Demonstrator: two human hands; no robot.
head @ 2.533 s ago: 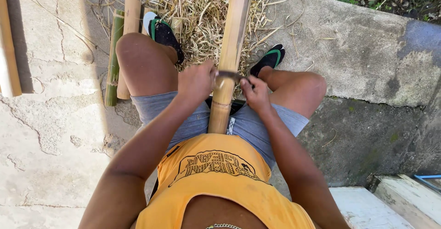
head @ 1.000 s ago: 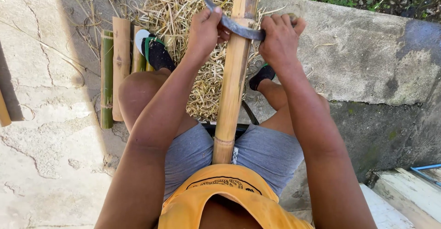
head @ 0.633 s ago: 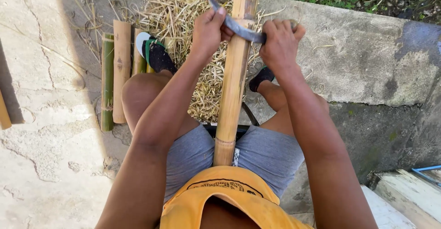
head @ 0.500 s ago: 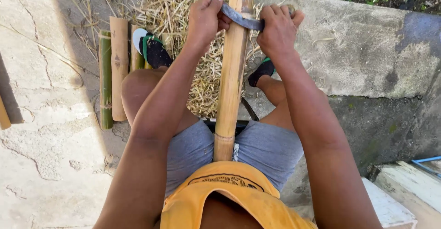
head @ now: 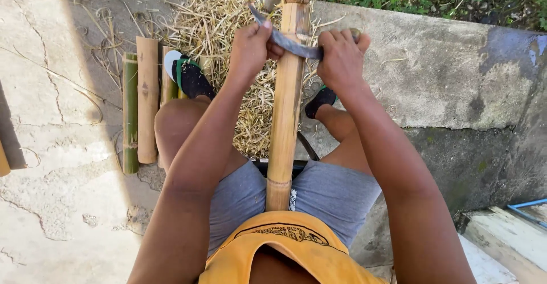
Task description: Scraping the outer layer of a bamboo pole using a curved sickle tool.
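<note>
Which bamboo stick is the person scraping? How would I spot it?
Find the heap of dry shavings on the concrete. The bamboo pole runs from it back between the person's knees. Unlike the short pieces lying beside it, both hands press a curved blade across it.

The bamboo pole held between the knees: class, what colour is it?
Pale yellow-tan with darker brown nodes; the bamboo pole shows best in the head view.

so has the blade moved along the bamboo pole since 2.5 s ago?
Yes. The curved blade, held by both hands, went from near the knees up the bamboo pole, away from the body; it now lies level with the straw pile.
</note>
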